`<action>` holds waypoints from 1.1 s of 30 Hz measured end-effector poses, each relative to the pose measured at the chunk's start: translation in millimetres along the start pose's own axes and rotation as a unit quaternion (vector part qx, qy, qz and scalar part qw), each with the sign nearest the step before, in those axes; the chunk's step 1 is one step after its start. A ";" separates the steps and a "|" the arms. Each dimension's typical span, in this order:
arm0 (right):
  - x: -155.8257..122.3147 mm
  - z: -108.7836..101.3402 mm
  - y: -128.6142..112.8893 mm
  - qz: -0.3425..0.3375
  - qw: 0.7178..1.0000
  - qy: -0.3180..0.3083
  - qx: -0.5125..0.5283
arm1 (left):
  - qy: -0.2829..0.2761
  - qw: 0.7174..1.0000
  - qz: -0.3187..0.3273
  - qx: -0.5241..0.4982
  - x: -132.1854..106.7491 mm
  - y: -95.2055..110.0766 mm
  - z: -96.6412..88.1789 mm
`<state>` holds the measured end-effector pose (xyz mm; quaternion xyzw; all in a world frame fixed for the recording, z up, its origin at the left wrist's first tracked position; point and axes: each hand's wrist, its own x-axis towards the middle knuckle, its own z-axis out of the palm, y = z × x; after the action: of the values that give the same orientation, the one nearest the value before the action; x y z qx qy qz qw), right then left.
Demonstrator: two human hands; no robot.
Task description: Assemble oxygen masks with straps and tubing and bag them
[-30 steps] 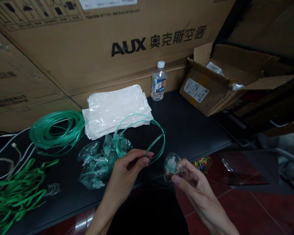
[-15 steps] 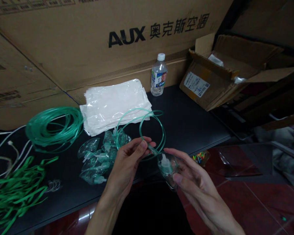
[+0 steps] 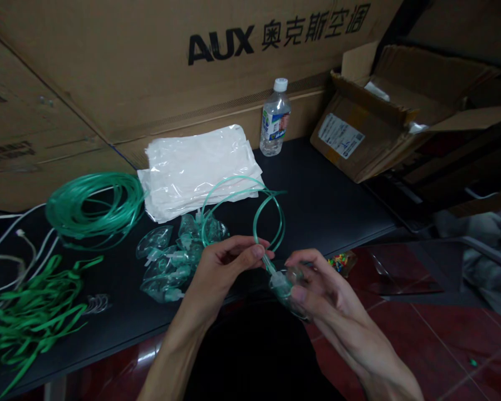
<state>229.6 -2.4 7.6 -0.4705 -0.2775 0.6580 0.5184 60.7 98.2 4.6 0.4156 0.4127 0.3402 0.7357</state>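
Observation:
My left hand point(image 3: 234, 259) pinches the end of a thin green tube point(image 3: 256, 220) near its clear connector point(image 3: 269, 263). The tube loops up over the black table top. A clear green oxygen mask point(image 3: 283, 289) is gripped by my right hand point(image 3: 321, 289), its port turned toward the tube. Connector and port meet between my hands; I cannot tell how far one sits on the other. Left of my left hand lies a pile of similar masks point(image 3: 173, 259).
Behind are a stack of white plastic bags point(image 3: 196, 161) and a bottle point(image 3: 274, 120). At left lie coiled green tubing point(image 3: 94, 206), green straps point(image 3: 33, 312), metal strips point(image 3: 97, 303) and white cables point(image 3: 25, 250). An open carton point(image 3: 346, 125) stands right, near a bag of colourful bits point(image 3: 340, 262).
The connector in my left hand has moved down and right, from beside the mask's port to against it. My right hand has turned the mask's port toward the tube. The view has shifted slightly.

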 end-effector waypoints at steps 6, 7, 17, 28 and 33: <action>-0.9 9.4 1.9 -0.040 0.990 0.040 -0.127 | 0.014 1.000 0.008 0.010 -6.5 -0.4 2.0; -1.2 11.0 3.7 -0.061 0.985 0.052 -0.152 | 0.018 1.000 0.013 0.014 -7.5 -0.3 2.4; 0.7 15.0 15.5 -0.243 0.895 0.139 -0.348 | 0.051 0.998 0.035 0.004 -4.1 -5.0 1.2; 0.4 14.5 20.3 -0.294 0.864 0.160 -0.375 | -0.010 0.998 0.047 0.039 -5.5 0.2 -3.1; 0.1 13.7 24.2 -0.301 0.859 0.143 -0.388 | 0.006 0.997 0.048 0.054 -5.7 4.6 -1.2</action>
<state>207.0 -8.1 -7.5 -0.6159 -0.5615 0.2341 0.5006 56.5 95.8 10.2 0.4721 0.4144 0.3547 0.6925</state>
